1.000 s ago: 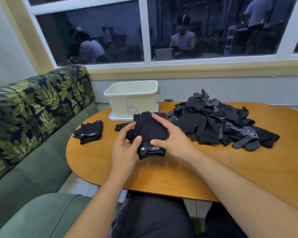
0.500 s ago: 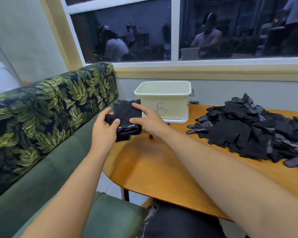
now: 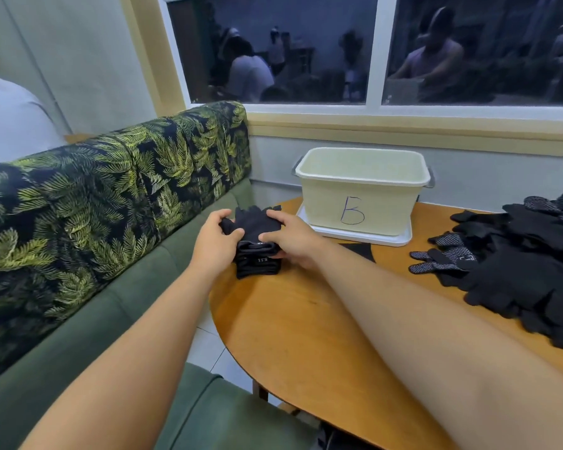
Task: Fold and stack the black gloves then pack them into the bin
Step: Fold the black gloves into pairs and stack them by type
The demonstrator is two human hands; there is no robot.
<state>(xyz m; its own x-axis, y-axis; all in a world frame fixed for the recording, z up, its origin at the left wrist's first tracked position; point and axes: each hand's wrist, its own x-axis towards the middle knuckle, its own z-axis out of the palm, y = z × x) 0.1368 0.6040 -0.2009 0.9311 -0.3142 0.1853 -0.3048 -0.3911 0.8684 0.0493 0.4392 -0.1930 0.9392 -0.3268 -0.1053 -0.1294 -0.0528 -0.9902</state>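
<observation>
hold: my left grip [image 3: 213, 241] and right grip [image 3: 293, 237] both pinch the folded glove [image 3: 255, 222] | place: on the stack [image 3: 257, 266], table [image 3: 306, 319] edge | bin [image 3: 359, 196]: beyond-right, nearer my right grip

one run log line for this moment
phase: stacking | left grip: holds folded glove | right grip: holds same glove | glove: atop stack | bin: not touched

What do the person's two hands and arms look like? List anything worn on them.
Left hand and right hand are bare: no gloves, rings or watch visible. Left forearm and right forearm are bare too, with no sleeve, bracelet or marking in view up to the frame's edge.
</observation>
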